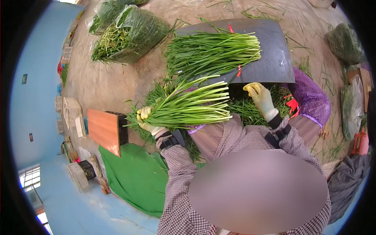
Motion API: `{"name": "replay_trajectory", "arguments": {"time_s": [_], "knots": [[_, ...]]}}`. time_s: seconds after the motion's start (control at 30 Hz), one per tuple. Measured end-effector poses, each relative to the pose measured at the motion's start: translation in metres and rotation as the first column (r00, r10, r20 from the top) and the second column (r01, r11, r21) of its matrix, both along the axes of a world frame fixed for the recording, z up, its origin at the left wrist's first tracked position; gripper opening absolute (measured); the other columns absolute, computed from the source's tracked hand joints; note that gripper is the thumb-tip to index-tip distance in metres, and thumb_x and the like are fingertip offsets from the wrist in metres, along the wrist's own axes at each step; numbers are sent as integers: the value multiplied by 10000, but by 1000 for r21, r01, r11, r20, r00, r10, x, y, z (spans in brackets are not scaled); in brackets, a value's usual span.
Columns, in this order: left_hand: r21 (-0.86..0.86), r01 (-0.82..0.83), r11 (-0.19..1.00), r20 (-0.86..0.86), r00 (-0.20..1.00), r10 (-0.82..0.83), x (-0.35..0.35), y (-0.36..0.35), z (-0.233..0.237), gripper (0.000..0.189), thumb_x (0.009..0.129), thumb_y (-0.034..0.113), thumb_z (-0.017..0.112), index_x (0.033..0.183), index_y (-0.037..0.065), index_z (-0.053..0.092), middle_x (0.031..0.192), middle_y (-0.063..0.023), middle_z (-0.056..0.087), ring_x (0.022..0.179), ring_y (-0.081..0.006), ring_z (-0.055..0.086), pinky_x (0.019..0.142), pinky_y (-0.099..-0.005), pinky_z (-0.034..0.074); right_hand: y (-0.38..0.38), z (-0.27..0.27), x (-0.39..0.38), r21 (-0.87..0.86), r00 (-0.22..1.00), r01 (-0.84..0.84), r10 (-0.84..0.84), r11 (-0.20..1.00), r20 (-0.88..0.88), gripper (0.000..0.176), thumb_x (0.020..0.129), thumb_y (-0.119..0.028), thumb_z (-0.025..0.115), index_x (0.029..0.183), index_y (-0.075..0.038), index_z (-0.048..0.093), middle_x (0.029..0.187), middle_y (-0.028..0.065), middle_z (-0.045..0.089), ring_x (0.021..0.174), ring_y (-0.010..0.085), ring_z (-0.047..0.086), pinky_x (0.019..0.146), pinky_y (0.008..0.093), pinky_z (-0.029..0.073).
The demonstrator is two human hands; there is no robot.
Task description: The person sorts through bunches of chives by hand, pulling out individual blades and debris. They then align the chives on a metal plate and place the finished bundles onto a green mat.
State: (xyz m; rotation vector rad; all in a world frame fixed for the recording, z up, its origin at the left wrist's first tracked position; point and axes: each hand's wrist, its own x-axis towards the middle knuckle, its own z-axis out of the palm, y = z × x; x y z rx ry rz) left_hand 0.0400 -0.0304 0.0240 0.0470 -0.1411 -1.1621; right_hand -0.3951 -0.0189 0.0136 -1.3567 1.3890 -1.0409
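Gloved in pale yellow, my left hand (145, 117) is wrapped round the leafy part of a bunch of green stalks (192, 105), whose pale ends point right across my lap. My right hand (259, 96), in a similar glove, is raised just below the front edge of a dark curved board (274, 51); its fingers are bent together, and whether they pinch anything is too small to tell. A larger pile of green stalks (215, 51) lies on the board, with a red tie (239, 71) at its near side and another at its far side.
Loose greens (250, 111) and red ties (292, 103) lie between my knees. Filled plastic bags (135, 35) stand at the upper left, another bag (344, 43) at the right. An orange-brown board (103, 131) rests on a black crate beside a green cloth (135, 176).
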Motion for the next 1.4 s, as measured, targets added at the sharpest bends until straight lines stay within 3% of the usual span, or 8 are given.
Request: {"name": "replay_trajectory", "arguments": {"time_s": [0.2,0.5,0.8,0.93,1.0,1.03,1.13,1.4], "knots": [[8,-29,1000,86,996,29,-21,-1,33,65,927,103,600,946,43,582,680,19,451,635,-113,453,671,-287,417,-2,40,70,-424,911,-215,24,880,-412,178,967,-196,611,979,-61,727,911,92,678,793,278,637,740,388,511],[-120,13,993,278,960,21,-22,5,69,140,957,171,583,948,34,612,664,5,483,602,-119,471,635,-279,417,-33,38,128,8,940,-158,153,987,-306,383,889,-428,661,908,-48,701,906,176,686,847,376,662,752,477,505],[-93,-2,996,185,983,19,-5,8,48,83,944,124,606,949,42,593,720,6,472,672,-124,464,719,-299,418,-12,123,86,-171,841,-295,341,940,421,250,968,-243,617,902,-4,647,839,28,635,806,146,603,781,301,485],[-104,1,995,32,999,3,1,6,15,58,921,89,612,938,58,566,721,18,455,673,-112,459,715,-294,416,0,85,-2,239,786,-513,339,825,516,192,987,-162,582,897,-8,655,857,56,633,798,165,605,716,320,489],[-118,26,993,-34,999,-31,3,3,3,54,913,78,611,930,59,564,715,22,453,665,-105,456,701,-284,412,9,-8,-30,250,812,-438,499,864,-303,435,976,-442,633,963,-9,676,871,97,687,853,249,682,748,294,520],[-107,0,994,5,1000,1,-1,0,2,56,909,73,611,918,59,558,692,31,444,633,-94,448,670,-266,406,9,4,-25,449,435,-288,533,846,-725,447,998,-422,581,1102,4,668,1026,137,709,974,325,680,816,338,546],[-85,17,996,-3,1000,-17,-4,-5,-1,62,906,72,610,906,60,549,674,36,443,608,-88,438,647,-257,398,-6,-14,-10,-234,828,-546,477,804,-293,375,1046,-295,500,1239,5,615,1152,141,692,1042,332,664,900,390,545],[-171,119,978,61,992,-110,3,-19,9,95,921,89,591,841,44,567,618,23,444,554,-96,413,576,-251,385,-24,25,82,132,713,-418,235,899,660,355,937,-159,727,1236,15,648,1150,72,708,1027,132,640,929,288,515]]}}
